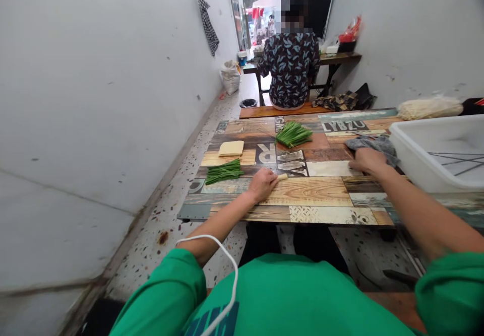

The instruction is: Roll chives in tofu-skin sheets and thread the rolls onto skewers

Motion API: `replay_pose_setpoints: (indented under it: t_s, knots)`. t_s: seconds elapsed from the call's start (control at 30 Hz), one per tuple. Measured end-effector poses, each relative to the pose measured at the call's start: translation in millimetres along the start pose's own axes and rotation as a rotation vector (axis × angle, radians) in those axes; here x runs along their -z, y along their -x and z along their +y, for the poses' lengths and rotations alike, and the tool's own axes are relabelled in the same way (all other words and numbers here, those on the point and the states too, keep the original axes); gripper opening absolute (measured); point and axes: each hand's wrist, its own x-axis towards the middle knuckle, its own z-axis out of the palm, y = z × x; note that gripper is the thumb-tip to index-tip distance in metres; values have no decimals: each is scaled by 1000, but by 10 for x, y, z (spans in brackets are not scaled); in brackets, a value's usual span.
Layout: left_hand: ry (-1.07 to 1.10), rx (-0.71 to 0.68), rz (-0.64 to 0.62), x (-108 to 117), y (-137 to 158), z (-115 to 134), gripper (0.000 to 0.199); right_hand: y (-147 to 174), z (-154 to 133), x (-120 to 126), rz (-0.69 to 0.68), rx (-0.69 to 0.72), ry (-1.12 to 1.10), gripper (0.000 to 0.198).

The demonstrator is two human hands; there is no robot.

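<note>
My left hand [262, 184] is closed on a small pale-yellow roll [282, 177], holding it down on the patchwork wood-pattern table [317, 192]; the roll looks like the same stuff as the nearby stack of square sheets, perhaps tofu skin. To its left lies a small bundle of cut green chives [225, 171], with the pale stack of sheets [231, 148] behind it. A larger bunch of chives [293, 133] rests farther back. My right hand [366, 160] is at the edge of a crumpled grey cloth [383, 147], fingers curled downward; what they hold, if anything, is hidden.
A white plastic tub [406, 167] with several thin dark sticks [454, 157] stands at the right. Behind it lies a bag of pale sticks [430, 108]. Past the table's far edge, a person [291, 69] sits on a wooden bench [257, 112], facing away. A wall runs along the left.
</note>
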Motion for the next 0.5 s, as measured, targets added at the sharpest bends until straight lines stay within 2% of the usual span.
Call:
replay_pose_setpoints:
  t_s: [0.07, 0.1, 0.17, 0.23, 0.33, 0.4, 0.5]
  knots:
    - [-17, 29, 10, -14, 13, 44, 26, 255, 4, 38, -105, -52, 83, 21]
    - [-24, 36, 12, -19, 17, 59, 26, 445, -5, 29, -82, -34, 85, 20]
    - [-30, 38, 13, -25, 18, 74, 26, 917, -60, -62, 78, 75, -11, 22]
    - [-27, 41, 12, -24, 15, 75, 25, 1422, -174, -225, 178, 289, -145, 29]
    - [-4, 49, 1, -18, 5, 63, 25, 2002, -404, -477, 193, 500, -272, 37]
    - [17, 57, -7, -15, -1, 54, 24, 2192, -533, -584, 164, 542, -253, 38]
    - [31, 57, -10, -14, -10, 44, 24, 2255, -630, -658, 150, 559, -186, 36]
